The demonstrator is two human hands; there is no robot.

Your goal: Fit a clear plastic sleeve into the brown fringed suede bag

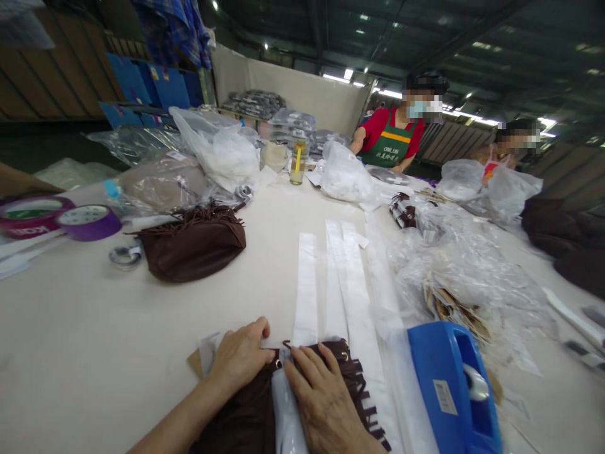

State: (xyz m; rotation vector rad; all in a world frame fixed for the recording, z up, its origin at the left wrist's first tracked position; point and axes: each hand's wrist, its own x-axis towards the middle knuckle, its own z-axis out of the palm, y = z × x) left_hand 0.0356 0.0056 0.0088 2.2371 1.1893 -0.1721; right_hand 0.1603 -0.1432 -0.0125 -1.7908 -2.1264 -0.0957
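Note:
A dark brown fringed bag (246,410) with metal eyelets along its top edge lies in front of me. My left hand (243,353) has its fingers curled around that top edge, beside an eyelet. My right hand (324,394) rests flat on the bag, fingers stretched out over the edge. Beneath its fingers runs a pale, shiny strip (287,410), partly hidden by the hand. A small card (208,350) sticks out behind my left wrist. Just beyond the bag, white strips (306,284) lie lengthwise on the table (265,277).
At left are another brown fringed bag (198,246), a purple tape roll (89,222) and plastic-wrapped goods (161,180). To the right stand a blue tape dispenser (437,384) and crumpled clear bags (463,265). A bottle (297,162) is farther back. Two people (392,139) work across the table.

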